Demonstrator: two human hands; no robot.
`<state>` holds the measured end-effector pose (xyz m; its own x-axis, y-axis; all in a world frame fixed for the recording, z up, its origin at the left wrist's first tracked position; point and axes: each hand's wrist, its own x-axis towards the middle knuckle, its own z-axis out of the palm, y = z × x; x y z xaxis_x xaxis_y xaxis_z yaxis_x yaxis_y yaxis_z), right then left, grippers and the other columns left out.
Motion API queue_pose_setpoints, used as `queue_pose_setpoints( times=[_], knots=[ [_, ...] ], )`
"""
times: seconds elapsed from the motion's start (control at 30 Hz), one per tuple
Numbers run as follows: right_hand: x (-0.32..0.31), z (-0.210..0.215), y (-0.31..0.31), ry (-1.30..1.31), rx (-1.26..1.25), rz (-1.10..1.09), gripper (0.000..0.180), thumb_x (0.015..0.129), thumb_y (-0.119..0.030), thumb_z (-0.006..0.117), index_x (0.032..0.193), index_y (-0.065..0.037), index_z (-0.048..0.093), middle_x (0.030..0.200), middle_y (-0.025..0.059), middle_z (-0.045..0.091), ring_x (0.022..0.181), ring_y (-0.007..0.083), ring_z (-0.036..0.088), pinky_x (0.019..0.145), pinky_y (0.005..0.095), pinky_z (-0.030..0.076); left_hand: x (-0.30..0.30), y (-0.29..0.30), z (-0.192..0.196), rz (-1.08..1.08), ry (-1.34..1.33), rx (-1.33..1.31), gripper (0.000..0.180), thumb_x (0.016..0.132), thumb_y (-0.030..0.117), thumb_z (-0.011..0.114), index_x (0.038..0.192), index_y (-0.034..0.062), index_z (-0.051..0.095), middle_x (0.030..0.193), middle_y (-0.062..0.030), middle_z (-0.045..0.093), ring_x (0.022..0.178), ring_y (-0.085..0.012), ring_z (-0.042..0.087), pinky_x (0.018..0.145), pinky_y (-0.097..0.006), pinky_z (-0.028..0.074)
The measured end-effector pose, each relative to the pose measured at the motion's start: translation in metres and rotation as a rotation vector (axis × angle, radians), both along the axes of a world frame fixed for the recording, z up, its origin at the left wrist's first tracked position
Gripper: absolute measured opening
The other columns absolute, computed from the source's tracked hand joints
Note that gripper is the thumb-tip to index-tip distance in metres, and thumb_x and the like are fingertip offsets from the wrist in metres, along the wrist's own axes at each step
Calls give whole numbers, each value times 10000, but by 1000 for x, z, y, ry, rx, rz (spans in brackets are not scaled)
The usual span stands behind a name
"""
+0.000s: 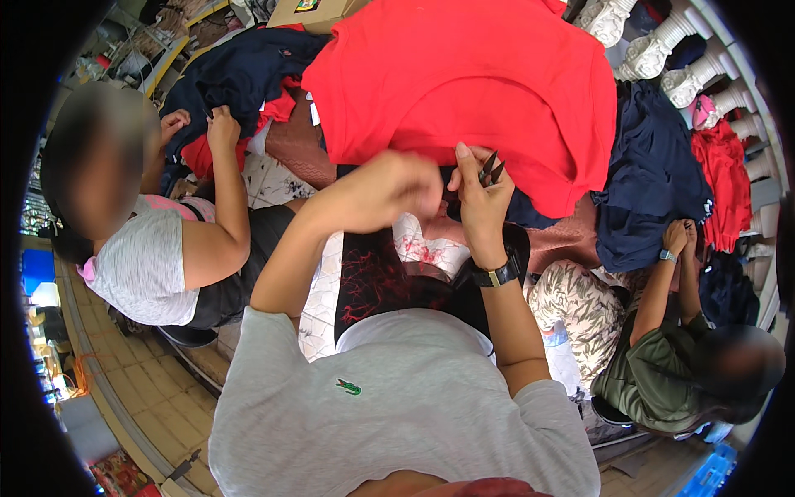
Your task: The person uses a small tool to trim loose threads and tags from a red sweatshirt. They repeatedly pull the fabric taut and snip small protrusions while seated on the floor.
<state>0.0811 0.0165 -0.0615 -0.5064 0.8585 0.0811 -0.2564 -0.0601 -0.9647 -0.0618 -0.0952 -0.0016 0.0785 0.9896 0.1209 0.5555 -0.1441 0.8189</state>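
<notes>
A red shirt is spread out in front of me, its curved neckline and near edge facing my hands. My right hand, with a dark watch on the wrist, is closed around small dark thread snips, whose blades point up and away. Its thumb and fingertip are at the shirt's near edge; whether they pinch the cloth I cannot tell. My left hand hangs just left of it, over my lap and near the same edge. Motion smears its fingers, so I cannot see what they hold, if anything.
At the left a person works on a dark navy garment. Another person at the right handles a navy garment, beside a red one. White balusters line the far right. A brown cloth covers the surface beneath the clothes.
</notes>
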Motion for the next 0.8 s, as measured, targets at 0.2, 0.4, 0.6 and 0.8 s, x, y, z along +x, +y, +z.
queue_pose_setpoints(
  times=[0.2,0.4,0.6,0.8],
  knots=[
    [-3,8,-5,-36,22,16,207,984,-141,691,1040,53,646,625,-3,581,557,44,521,552,200,376,-2,32,5,632,147,538,242,833,-40,728,1069,8,713,969,-89,644,789,-191,657,700,-311,536],
    [2,4,-4,-65,62,96,194,976,-110,685,1076,51,644,611,-21,554,558,35,511,540,196,364,-26,55,-27,676,332,637,196,832,-4,746,1021,49,744,918,-61,629,705,-174,615,642,-307,513],
    [26,7,-5,-226,155,380,168,972,-101,678,1070,34,667,690,0,612,602,35,527,544,217,393,-29,12,9,85,-10,-55,148,871,21,708,1017,6,732,927,-96,683,822,-201,662,748,-344,532],
    [37,25,-7,-320,230,651,237,951,-180,712,1005,50,691,740,55,642,628,62,556,588,272,464,-27,30,23,280,212,374,182,891,73,734,1071,47,733,999,-59,685,963,-187,638,848,-311,508]
  ],
)
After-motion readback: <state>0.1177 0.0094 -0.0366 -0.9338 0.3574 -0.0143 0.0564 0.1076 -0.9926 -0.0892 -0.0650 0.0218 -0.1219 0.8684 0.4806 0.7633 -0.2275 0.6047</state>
